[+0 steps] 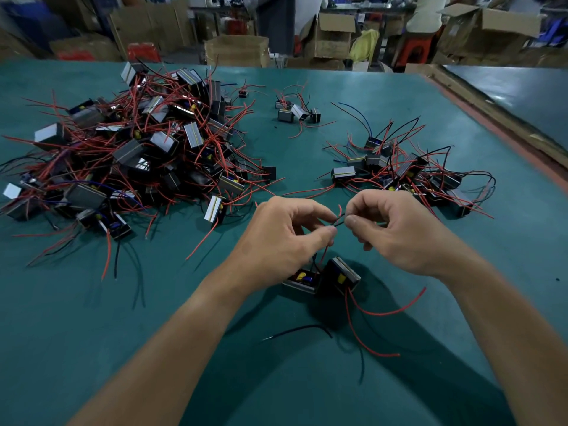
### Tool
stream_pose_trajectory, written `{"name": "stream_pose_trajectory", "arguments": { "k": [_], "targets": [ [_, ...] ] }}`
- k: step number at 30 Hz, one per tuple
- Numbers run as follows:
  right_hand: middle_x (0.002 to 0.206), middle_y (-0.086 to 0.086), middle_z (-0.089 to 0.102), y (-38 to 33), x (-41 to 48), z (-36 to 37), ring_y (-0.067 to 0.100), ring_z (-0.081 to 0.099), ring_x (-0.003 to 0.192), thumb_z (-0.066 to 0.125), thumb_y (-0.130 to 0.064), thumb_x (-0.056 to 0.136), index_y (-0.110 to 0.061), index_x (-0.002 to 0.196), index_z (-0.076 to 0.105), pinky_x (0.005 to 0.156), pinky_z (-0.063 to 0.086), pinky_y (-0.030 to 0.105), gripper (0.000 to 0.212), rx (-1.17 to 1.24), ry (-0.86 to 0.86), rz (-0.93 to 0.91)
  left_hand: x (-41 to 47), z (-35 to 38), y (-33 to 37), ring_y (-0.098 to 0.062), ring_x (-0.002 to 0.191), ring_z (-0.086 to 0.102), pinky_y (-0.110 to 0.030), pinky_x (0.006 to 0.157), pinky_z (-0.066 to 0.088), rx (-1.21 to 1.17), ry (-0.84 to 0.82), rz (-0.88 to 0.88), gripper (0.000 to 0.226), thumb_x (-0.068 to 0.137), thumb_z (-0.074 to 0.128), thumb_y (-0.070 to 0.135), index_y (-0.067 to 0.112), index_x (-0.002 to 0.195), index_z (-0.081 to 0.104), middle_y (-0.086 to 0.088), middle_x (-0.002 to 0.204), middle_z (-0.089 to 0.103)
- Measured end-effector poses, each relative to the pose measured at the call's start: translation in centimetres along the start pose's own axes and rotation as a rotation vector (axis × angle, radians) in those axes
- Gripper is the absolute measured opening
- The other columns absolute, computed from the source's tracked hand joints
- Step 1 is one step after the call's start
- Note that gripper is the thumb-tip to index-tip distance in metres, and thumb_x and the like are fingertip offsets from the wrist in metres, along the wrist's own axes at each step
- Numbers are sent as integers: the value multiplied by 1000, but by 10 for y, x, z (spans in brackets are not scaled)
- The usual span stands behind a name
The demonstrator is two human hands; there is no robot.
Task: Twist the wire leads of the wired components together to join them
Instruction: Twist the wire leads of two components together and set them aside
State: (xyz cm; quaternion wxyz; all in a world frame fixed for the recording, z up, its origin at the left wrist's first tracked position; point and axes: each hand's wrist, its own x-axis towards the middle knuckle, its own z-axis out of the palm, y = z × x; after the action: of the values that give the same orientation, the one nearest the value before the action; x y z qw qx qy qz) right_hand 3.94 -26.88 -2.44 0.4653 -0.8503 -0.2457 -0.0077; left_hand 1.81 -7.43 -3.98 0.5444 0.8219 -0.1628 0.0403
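green table mat: work surface, carries everything below

large heap of wired components, far left, red and black leads tangled; reads as stock not yet joined (judgement only)

smaller heap, right side, just beyond the right hand; probably finished pairs, cannot confirm

small cluster, back centre, purpose unclear

progress: going by heap sizes, most of the job is left; one pair is mid-join, and the twist is too small to grade

left hand and right hand: near centre of the mat, tips almost meeting

left component and right component: side by side, touching, directly below the hands; spare red and black leads trail toward the person

wire leads: one red, one black, running up from the pair into the gap between the hands

fingers: left thumb and forefinger pressed together on the leads; right thumb and forefinger pinch the same ends from the other side; remaining fingers curl loosely and hold nothing
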Motion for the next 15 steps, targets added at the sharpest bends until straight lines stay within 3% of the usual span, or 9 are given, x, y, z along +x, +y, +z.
{"name": "stream_pose_trajectory", "arguments": {
  "k": [4,7,12,15],
  "targets": [
    [58,-7,62,-1,0,0,6,55,54,57,-2,95,-16,79,64,52,49,22,22,146,22,46,0,-2,1,-10,46,54,-29,43,47,-64,17,-13,5,84,68,18,21,83,73,2,68,73],
    [60,-8,64,0,0,-2,3,58,55,57,2,93,-16,82,65,53,49,19,22,180,41,52,0,-3,3,-7,40,52,-19,42,43,-118,34,-41,15,89,67,4,16,81,71,0,66,73],
    [64,-12,65,0,-1,-2,1,56,56,67,0,87,-20,84,67,56,48,17,20,138,50,4,-1,-4,8,-7,39,51,-18,41,43,-177,21,-75,14,89,66,1,11,82,70,-1,64,73],
    [64,-9,64,0,-1,0,4,56,57,71,-16,82,-21,85,69,58,49,21,6,136,55,-20,-1,-4,9,-10,40,51,-20,41,45,-201,4,-83,13,88,67,0,11,82,69,-3,65,73]
  ]
}}
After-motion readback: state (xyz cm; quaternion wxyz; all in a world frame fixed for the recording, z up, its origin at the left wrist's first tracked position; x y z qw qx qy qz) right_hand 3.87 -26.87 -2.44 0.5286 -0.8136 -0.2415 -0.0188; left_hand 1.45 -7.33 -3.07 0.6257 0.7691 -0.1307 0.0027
